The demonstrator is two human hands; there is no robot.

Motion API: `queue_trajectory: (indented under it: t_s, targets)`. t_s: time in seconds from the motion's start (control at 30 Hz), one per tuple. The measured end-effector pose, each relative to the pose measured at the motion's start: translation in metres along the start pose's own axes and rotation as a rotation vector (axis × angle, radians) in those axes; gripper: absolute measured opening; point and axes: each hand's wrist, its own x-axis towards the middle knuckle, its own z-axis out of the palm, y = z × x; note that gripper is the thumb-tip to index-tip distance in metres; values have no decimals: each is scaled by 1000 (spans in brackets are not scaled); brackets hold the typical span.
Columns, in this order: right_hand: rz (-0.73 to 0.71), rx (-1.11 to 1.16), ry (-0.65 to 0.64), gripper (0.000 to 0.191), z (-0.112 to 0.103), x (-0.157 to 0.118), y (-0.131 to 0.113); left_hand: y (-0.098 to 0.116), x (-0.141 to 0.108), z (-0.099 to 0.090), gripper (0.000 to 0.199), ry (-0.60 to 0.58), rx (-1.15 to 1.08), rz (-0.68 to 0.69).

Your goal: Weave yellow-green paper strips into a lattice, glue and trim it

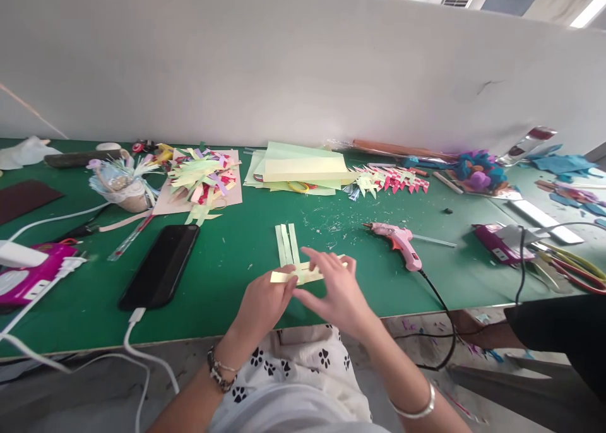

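Several pale green and cream paper strips (286,243) cross each other near the table's front edge, some pointing away from me and others lying crosswise. My left hand (265,299) is closed on the left end of these strips, with its thumb on top near the crossing. Over the right part hovers my right hand (334,288), thumb and forefinger spread apart, the other fingers at the crosswise strip. Whether those fingers touch the paper is hard to make out. A pink glue gun (398,240) lies on the table to the right of my hands.
Left of my hands lies a black phone (161,266) on a white cable. Paper sheets (303,168), a pile of cut strips (203,177) and a red-and-white woven paper piece (392,179) line the back. Scissors (575,266) and a magenta power strip (504,243) sit right, beside another person's leg.
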Motion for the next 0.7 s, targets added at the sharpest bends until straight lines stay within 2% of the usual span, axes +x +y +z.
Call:
queue_trajectory:
  t_s: [0.07, 0.17, 0.27, 0.43, 0.57, 0.7]
  targets:
    - [-3, 83, -10, 37, 11, 4, -18, 3, 0, -2, 37, -13, 17, 36]
    - [78, 132, 35, 17, 15, 6, -18, 5, -2, -4, 35, -38, 59, 67]
    - [151, 173, 79, 18, 10, 4, -4, 4, -4, -2, 33, -34, 127, 97]
    - [201, 301, 19, 39, 5, 6, 11, 1, -7, 4, 29, 35, 258, 245]
    - [278, 351, 66, 26, 6, 14, 22, -2, -8, 6, 27, 55, 284, 271]
    - [292, 394, 102, 23, -3, 12, 42, -5, -11, 6, 25, 57, 268, 284]
